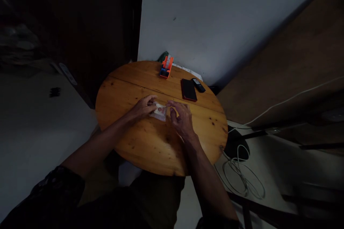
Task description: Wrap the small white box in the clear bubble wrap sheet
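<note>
A small whitish packet with a reddish print is at the middle of the round wooden table. My left hand grips its left side, thumb and fingers at the edge. Just right of the packet, my right hand is held with its fingers curved and apart, and nothing shows between them. Whether a fingertip of it touches the packet's edge is too small to tell.
At the table's far edge stands an orange and blue tape dispenser. A dark red-edged notebook or case lies behind my right hand, beside a black phone-like device. Coiled cable lies on the floor at right.
</note>
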A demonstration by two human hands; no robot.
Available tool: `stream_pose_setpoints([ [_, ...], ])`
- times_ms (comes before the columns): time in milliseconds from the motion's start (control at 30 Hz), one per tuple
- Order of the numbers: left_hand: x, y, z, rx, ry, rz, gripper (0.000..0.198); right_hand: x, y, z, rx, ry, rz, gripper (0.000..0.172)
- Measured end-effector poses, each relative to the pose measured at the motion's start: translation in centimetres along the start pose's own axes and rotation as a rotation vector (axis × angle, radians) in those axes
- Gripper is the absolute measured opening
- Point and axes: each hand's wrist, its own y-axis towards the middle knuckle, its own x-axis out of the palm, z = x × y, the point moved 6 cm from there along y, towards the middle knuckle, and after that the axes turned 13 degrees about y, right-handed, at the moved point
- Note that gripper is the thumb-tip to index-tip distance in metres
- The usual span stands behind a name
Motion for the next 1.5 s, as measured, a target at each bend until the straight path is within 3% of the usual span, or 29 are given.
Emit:
stream_pose_setpoints([
  [267, -0.2, 0.0, -0.2, 0.012, 0.024, 0.027, 0.057, 0.1, 0.0, 0.3, 0.031, 0.003, 0.001, 0.034],
  [467, -0.2, -0.2, 0.2, 0.047, 0.062, 0.028, 0.056, 0.0, -0.1, 1.4, 0.135, 0.035, 0.037, 0.032],
  [633, -0.1, -0.1, 0.4, 0.096, 0.089, 0.039, 0.05, 0.6, -0.7, 4.6, 0.385, 0.258, 0.116, 0.033],
  [733, 0.0, 0.0, 0.2, 0.102, 0.086, 0.054, 0.047, 1.3, -0.8, 6.9, 0.512, 0.317, 0.096, 0.034],
  [867, 0.2, 0.1, 0.1, 0.115, 0.063, 0.048, 0.047, 2.2, 0.3, 9.2, 0.557, 0.301, -0.002, 0.032],
  [1000, 0.4, 0.2, 0.0, 0.102, 0.039, 0.053, 0.051, 3.2, 2.0, 10.7, 0.58, 0.314, 0.007, 0.029],
  [1200, 0.3, 0.0, 0.2, 0.121, 0.076, 0.064, 0.051, 5.6, 3.3, 10.4, 0.716, 0.658, 0.068, 0.042],
  [1367, 0.1, -0.2, 0.5, 0.135, 0.111, 0.064, 0.046, 4.6, 3.2, 9.4, 0.663, 0.841, 0.207, 0.05],
  [1500, 0.0, -0.2, 0.6, 0.142, 0.157, 0.088, 0.04, 3.8, 3.2, 9.0, 0.603, 0.844, 0.191, 0.047],
])
